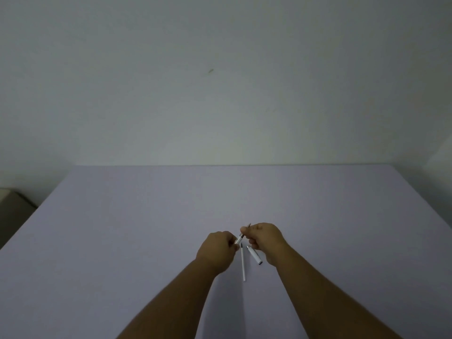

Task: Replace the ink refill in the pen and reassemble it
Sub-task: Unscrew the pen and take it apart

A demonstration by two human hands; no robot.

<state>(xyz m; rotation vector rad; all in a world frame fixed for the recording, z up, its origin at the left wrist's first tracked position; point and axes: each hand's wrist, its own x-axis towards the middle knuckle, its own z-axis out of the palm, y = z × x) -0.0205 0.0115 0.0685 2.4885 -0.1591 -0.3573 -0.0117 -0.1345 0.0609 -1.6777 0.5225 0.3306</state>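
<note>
Both hands meet above the lilac table. My left hand pinches the lower white end of a thin pen part. My right hand grips its upper end, and a dark pointed tip sticks out past the fingers. Whether this part is the barrel or a refill inside it, I cannot tell. A slim white ink refill with a dark tip lies on the table between my wrists. Beside it, partly under my right hand, lies a short white pen cap with a dark end.
A plain pale wall rises behind the table's far edge. A dim grey object stands off the table at the left. The table surface stretches wide to both sides of my arms.
</note>
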